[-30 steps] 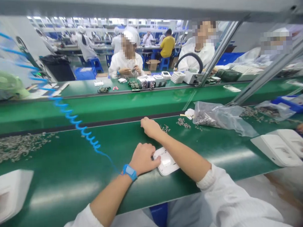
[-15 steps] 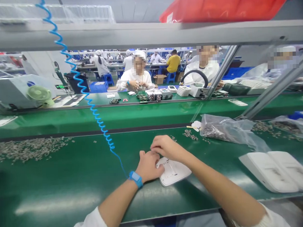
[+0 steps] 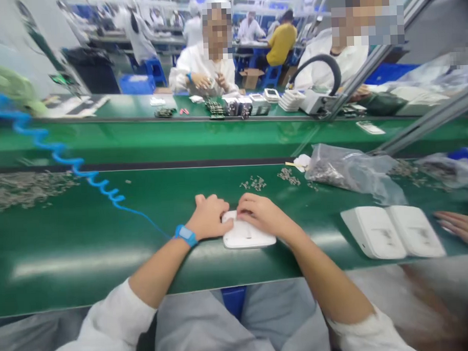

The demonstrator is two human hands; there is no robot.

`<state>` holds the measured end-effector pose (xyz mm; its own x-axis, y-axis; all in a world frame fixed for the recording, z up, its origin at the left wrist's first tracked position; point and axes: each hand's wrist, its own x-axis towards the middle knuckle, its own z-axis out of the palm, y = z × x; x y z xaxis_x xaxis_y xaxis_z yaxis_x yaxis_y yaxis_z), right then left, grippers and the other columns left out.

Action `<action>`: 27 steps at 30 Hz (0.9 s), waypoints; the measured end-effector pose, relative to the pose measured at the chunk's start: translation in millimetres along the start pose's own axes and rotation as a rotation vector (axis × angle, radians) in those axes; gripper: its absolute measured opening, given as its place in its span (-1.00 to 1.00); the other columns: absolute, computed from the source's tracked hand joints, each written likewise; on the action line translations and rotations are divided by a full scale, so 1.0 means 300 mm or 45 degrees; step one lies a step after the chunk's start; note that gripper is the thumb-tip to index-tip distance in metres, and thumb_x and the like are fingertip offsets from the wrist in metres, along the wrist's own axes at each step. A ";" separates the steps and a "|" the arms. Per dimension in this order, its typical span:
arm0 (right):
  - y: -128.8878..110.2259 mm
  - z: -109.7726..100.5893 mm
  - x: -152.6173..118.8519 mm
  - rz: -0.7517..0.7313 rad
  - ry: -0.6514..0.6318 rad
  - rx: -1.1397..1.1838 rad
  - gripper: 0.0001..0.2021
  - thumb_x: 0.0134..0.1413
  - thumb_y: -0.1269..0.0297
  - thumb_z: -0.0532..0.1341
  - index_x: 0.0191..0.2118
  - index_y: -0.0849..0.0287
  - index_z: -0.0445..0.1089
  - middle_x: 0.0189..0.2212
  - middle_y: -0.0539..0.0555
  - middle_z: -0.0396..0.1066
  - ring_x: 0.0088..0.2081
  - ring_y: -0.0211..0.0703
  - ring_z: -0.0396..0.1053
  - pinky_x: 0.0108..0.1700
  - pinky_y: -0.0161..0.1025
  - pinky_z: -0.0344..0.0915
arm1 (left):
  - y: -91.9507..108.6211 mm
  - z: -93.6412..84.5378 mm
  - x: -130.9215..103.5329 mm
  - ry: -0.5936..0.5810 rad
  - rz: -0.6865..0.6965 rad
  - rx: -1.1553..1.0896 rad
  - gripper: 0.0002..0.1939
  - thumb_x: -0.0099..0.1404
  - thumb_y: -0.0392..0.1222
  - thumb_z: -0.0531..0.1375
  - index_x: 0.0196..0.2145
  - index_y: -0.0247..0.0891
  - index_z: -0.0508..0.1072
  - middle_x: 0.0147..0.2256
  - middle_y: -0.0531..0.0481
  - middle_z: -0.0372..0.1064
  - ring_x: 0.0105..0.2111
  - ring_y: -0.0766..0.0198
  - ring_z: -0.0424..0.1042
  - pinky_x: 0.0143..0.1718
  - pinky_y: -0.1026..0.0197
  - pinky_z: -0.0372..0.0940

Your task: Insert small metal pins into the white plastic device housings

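A white plastic housing (image 3: 249,237) lies on the green bench top in front of me. My left hand (image 3: 210,216), with a blue wrist strap (image 3: 186,235) at its wrist, grips the housing's left edge, thumb on top. Over the upper part of the housing, my right hand (image 3: 260,213) has its fingers curled together with the tips pointing down. Whatever is between those fingertips is hidden. Just beyond the hands lies a small heap of little metal parts (image 3: 254,183).
Two white housings (image 3: 384,234) stand to the right, near another person's hand (image 3: 460,228). Behind them lies a clear bag of metal parts (image 3: 333,169). A large pile of small parts (image 3: 27,188) spreads at the left. A blue coiled cord (image 3: 80,168) runs to my wrist strap.
My view has tilted down. My right hand has come from beyond the housing back over its upper part. The housing now lies squarer to me. A person's hand has appeared at the right.
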<state>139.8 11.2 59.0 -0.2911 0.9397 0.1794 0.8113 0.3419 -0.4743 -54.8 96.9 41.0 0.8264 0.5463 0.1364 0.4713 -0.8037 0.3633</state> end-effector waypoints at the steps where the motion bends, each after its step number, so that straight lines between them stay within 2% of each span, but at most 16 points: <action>1: 0.002 0.001 -0.004 0.005 0.011 0.024 -0.90 0.26 0.36 0.20 -0.26 0.18 0.47 -0.22 0.08 0.40 -0.21 -0.17 0.37 -0.15 -0.23 0.30 | -0.004 0.004 0.002 0.012 0.004 -0.002 -0.73 0.17 -0.04 0.13 -0.53 -0.27 0.25 -0.46 0.00 0.35 -0.31 0.21 0.23 -0.27 0.06 -0.15; 4: -0.008 -0.009 -0.010 0.001 0.000 0.040 -0.90 0.26 0.38 0.19 -0.26 0.18 0.46 -0.21 0.08 0.40 -0.22 -0.20 0.36 -0.17 -0.25 0.30 | -0.009 0.011 0.007 0.018 0.033 -0.007 -0.71 0.17 -0.04 0.13 -0.55 -0.28 0.20 -0.50 0.02 0.31 -0.35 0.24 0.19 -0.29 0.07 -0.17; 9: -0.048 -0.023 -0.015 -0.024 0.057 -0.177 -0.83 0.29 0.41 0.13 -0.30 0.22 0.45 -0.25 0.12 0.41 -0.21 -0.12 0.33 -0.16 -0.17 0.27 | 0.000 0.011 0.015 -0.014 0.069 -0.019 -0.67 0.18 -0.05 0.11 -0.59 -0.28 0.13 -0.56 0.05 0.26 -0.39 0.27 0.12 -0.31 0.08 -0.19; 15: -0.065 0.007 -0.019 -0.077 0.048 -0.413 -0.81 0.32 0.41 0.10 -0.33 0.24 0.40 -0.26 0.14 0.42 -0.27 -0.11 0.23 -0.23 -0.15 0.19 | 0.001 0.010 0.022 -0.039 0.070 -0.054 -0.69 0.16 -0.08 0.12 -0.58 -0.28 0.12 -0.58 0.06 0.24 -0.40 0.28 0.09 -0.32 0.07 -0.20; 20: -0.078 0.012 -0.017 -0.016 0.061 -0.469 -0.81 0.31 0.40 0.13 -0.36 0.23 0.39 -0.24 0.13 0.41 -0.24 -0.11 0.20 -0.24 -0.16 0.13 | 0.006 0.003 0.020 -0.065 0.058 -0.074 -0.66 0.19 -0.04 0.12 -0.59 -0.28 0.13 -0.57 0.05 0.27 -0.39 0.26 0.10 -0.31 0.07 -0.19; 27: -0.075 0.011 -0.021 -0.031 0.028 -0.470 -0.81 0.33 0.37 0.11 -0.35 0.22 0.38 -0.22 0.11 0.40 -0.26 -0.13 0.19 -0.23 -0.16 0.11 | -0.004 0.009 0.021 -0.048 0.086 -0.072 -0.69 0.21 -0.07 0.10 -0.58 -0.27 0.17 -0.56 0.05 0.28 -0.38 0.25 0.12 -0.30 0.06 -0.19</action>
<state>121.8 -2.4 65.7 -0.3052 0.9294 0.2074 0.9335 0.3350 -0.1276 -49.4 100.6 39.0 0.8673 0.4811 0.1277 0.3969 -0.8232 0.4059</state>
